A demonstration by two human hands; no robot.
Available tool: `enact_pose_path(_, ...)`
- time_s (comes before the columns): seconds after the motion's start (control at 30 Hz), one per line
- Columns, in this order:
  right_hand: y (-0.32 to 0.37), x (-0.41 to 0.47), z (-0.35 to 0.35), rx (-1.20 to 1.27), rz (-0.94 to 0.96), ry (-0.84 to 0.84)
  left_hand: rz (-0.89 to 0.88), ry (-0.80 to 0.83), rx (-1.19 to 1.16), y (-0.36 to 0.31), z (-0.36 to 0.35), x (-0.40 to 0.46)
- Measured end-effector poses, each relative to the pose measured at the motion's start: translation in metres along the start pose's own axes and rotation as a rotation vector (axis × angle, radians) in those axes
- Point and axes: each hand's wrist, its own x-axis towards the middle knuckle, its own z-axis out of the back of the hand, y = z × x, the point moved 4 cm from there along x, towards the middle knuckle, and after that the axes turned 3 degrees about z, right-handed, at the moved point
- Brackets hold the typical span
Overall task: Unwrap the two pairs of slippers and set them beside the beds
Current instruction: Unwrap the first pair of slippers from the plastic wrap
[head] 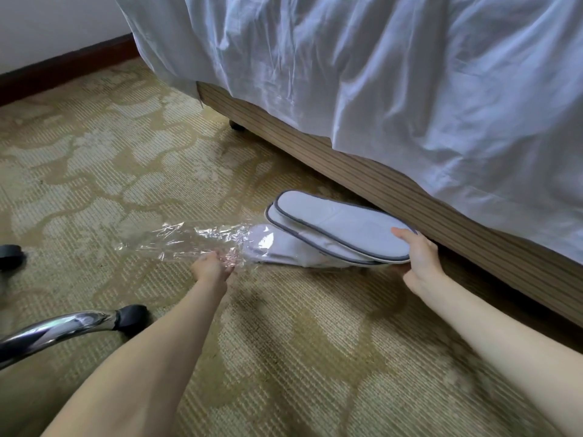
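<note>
Both forearms are reaching forward from the bottom of the view, bare, over the patterned carpet (94, 171). I am seeing the right hand (421, 258) gripping the near end of a pair of white slippers (340, 228), thumb lying on the upturned grey-edged sole of the top slipper and the fingers tucked underneath. The two slippers are lying stacked and slightly fanned, soles up, tilted off the carpet at the held end. I am seeing the left hand (214, 268) pinching the clear plastic wrapper (176, 241), fingers closed on the crinkled film. The wrapper is stretching away to the left over the carpet, and its open mouth is covering the tip of the lower slipper only. The pair is sitting just beside the striped bed base (362, 171), near its lower edge. White bed sheets (378, 74) are hanging down over the base. At the lower left a chrome chair leg (47, 329) with a black caster (132, 315) is standing on the carpet, and another caster (11, 255) is showing at the left edge.
</note>
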Motion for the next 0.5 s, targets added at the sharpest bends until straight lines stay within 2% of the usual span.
enact_pose_path(0.2,-0.015,-0.001,-0.008,-0.015,-0.049,-0.005,0.13,0.141,0.339,0.023,0.012,-0.009)
enact_pose_path(0.33,-0.019,-0.001,-0.016,-0.03,-0.034,0.021,0.178,0.234,0.689,0.035,0.011,-0.025)
enact_pose_path(0.43,-0.021,0.0,-0.02,-0.044,-0.022,0.042,0.055,0.257,0.839,0.033,-0.005,-0.04)
enact_pose_path(0.5,-0.021,0.001,-0.022,-0.053,-0.012,0.052,-0.172,0.27,0.837,0.023,-0.025,-0.052)
